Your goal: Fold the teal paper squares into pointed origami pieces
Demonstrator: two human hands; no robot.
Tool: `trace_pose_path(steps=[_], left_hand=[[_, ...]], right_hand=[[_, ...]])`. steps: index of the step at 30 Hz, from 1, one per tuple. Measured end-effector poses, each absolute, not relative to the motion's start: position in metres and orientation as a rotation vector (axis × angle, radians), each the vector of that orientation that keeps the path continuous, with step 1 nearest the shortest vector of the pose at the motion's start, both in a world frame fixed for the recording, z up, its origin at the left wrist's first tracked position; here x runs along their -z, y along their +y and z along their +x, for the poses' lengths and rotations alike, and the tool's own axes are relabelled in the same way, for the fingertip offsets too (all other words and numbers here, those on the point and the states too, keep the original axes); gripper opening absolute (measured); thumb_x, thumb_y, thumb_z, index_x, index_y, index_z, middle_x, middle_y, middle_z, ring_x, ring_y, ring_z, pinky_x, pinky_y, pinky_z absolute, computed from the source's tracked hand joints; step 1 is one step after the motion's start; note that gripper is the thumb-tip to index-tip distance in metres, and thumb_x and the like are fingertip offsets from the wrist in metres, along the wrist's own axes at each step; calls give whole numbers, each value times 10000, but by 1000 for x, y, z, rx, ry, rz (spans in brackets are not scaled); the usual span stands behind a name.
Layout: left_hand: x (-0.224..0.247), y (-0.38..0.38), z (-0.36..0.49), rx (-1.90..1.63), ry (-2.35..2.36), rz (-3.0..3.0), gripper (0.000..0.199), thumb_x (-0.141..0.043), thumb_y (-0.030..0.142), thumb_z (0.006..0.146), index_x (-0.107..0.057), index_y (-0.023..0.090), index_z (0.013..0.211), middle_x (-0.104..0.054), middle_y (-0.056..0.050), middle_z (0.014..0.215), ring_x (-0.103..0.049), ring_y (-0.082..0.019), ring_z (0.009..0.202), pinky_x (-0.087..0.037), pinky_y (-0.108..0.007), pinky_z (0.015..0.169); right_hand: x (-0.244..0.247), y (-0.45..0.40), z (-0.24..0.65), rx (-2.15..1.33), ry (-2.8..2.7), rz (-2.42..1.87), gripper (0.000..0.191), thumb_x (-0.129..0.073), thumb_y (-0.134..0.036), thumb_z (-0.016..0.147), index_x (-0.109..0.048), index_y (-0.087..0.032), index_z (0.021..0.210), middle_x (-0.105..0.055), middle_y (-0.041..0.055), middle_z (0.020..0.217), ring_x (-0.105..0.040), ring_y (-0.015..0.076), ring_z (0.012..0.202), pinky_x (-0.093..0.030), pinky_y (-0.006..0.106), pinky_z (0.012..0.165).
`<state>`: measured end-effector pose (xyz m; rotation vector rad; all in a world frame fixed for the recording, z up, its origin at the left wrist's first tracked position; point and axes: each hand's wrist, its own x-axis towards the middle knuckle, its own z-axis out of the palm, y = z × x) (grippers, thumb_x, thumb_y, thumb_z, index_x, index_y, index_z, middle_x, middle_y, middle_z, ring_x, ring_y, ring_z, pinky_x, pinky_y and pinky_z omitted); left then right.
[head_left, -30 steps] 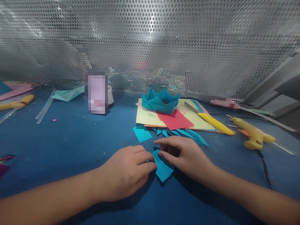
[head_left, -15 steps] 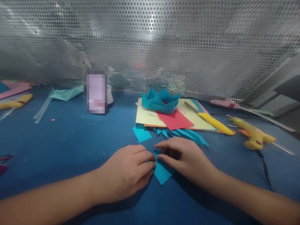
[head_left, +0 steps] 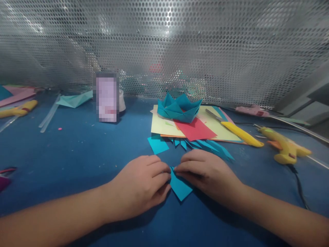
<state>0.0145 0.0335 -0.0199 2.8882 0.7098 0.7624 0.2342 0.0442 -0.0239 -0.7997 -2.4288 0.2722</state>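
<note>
A small blue sheet of paper [head_left: 181, 188] lies on the table between my hands, one corner pointing toward me. My left hand [head_left: 147, 183] is closed on its left edge, fingertips curled down onto it. From the other side, my right hand [head_left: 207, 171] pinches the paper's upper part between thumb and fingers. The fingertips of both hands nearly meet there and hide the far corner. Just beyond them lie another blue paper square [head_left: 158, 144] and several folded blue paper pieces [head_left: 210, 147].
A folded blue paper crown shape [head_left: 180, 109] and a red paper [head_left: 196, 128] rest on stacked coloured sheets [head_left: 161, 125]. A yellow utility knife [head_left: 241, 133] with its blade out lies there too. Right stands a yellow glue gun [head_left: 285, 145]; a blurred-out phone [head_left: 107, 97] is at back left.
My right hand's raised forefinger has come down onto the paper, so its fingers now close together there. More of the paper's right side shows. The whole view has shifted slightly.
</note>
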Motion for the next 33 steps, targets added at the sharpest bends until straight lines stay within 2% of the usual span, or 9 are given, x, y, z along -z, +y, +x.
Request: trace_pose_path(steps=[17, 33], left_hand=[[23, 35, 12, -804, 696, 2882, 166, -526, 164, 882, -687, 120, 880, -693, -80, 961, -625, -208, 812, -544, -359, 717], [21, 34, 13, -767, 697, 2869, 172, -500, 164, 894, -666, 125, 873, -693, -81, 921, -629, -197, 795, -543, -353, 726]], right_hand=[[22, 50, 235, -137, -2549, -667, 344, -377, -252, 997, -689, -171, 876, -657, 53, 778, -549, 142, 682, -420, 245, 609], [23, 51, 236, -129, -2592, -645, 334, -377, -232, 995, -686, -162, 887, -648, 56, 785, -547, 147, 682, -422, 251, 606]])
